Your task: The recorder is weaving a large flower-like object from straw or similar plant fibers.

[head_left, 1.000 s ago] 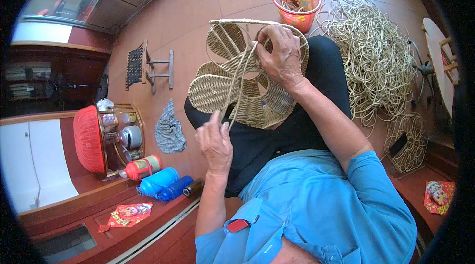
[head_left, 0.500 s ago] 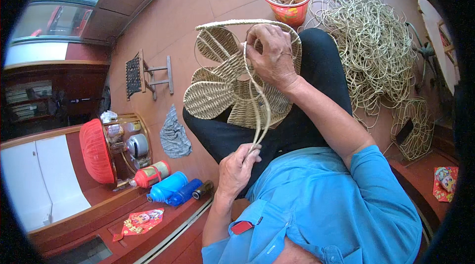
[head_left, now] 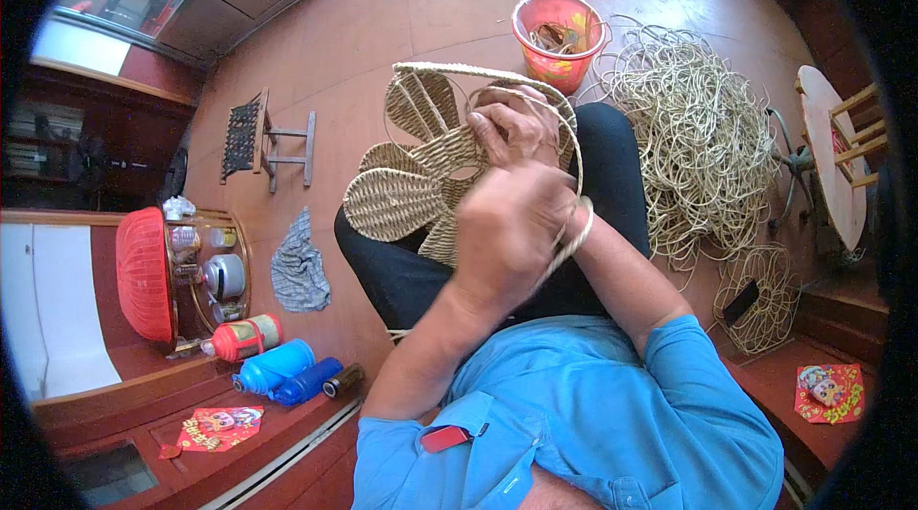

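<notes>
1 bucket beside cord heap; left hand overlaps wickerwork.

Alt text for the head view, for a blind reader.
The wearer's right hand touches a woven, flower-shaped piece; the blurred left hand overlaps the right forearm. A red bucket stands beyond; heaped cord lies right.

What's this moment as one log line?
left hand: blurred, over right arm; right hand: holding woven piece; pale cord: looped at right arm
</notes>
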A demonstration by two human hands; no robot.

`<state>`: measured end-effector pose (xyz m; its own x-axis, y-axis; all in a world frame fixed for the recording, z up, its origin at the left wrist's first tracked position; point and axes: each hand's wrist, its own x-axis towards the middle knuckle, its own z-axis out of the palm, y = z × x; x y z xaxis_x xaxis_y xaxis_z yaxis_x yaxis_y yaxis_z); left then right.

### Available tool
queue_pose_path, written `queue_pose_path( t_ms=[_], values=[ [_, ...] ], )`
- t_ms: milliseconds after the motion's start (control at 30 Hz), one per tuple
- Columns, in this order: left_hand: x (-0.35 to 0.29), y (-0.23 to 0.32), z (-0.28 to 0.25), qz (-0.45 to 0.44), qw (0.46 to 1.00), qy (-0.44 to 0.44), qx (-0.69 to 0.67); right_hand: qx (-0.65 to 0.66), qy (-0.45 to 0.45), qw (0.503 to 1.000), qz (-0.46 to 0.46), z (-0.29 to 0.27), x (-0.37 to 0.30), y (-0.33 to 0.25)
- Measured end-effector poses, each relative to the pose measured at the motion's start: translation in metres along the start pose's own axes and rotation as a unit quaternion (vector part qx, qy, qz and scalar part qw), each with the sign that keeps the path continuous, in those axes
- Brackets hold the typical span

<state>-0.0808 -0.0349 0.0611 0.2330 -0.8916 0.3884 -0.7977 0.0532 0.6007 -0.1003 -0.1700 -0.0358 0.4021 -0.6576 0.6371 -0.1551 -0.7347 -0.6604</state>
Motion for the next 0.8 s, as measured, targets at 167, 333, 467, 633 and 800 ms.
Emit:
queue_pose_path(
  t_ms=[167,333,467,633,800],
  values=[
    [0.032,-0.061,-0.018,-0.172,0.977,0.124,-0.021,-0.015,-0.015,1.000,0.004,-0.003,0.001,-0.013],
    [0.059,-0.085,-0.005,-0.181,0.978,0.056,0.091,-0.018,-0.029,0.999,0.017,-0.005,0.004,-0.011],
    [0.065,-0.093,-0.004,-0.169,0.982,0.076,0.032,0.002,-0.047,0.999,0.016,-0.007,0.005,-0.011],
    [0.041,-0.114,0.005,-0.172,0.942,0.174,-0.231,-0.029,-0.041,0.999,0.000,-0.007,0.000,-0.009],
    [0.004,-0.102,-0.013,-0.269,0.813,0.168,-0.488,-0.029,-0.037,0.999,-0.008,-0.008,-0.003,-0.005]
  ],
)
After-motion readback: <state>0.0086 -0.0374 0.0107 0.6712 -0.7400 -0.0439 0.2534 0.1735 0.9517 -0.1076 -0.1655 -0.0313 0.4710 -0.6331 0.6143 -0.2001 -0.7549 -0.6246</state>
